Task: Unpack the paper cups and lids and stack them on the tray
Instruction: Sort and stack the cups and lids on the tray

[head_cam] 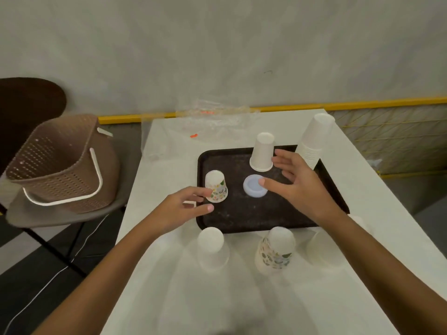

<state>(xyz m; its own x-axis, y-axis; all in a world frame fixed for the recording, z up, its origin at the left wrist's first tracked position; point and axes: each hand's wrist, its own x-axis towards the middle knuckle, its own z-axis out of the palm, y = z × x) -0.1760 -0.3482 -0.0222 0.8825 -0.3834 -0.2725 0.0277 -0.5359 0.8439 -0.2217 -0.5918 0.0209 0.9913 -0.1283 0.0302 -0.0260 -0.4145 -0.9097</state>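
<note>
Floral-printed cup stack [275,250] stands inverted before dark tray [242,213].

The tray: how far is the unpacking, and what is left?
Done: a patterned cup, a plain cup and one lid stand on the tray. In hand: nothing; the left hand is open by the patterned cup, the right hand by the lid. Left: a white cup, a patterned stack and another white cup on the table, plus the tall stack.
</note>
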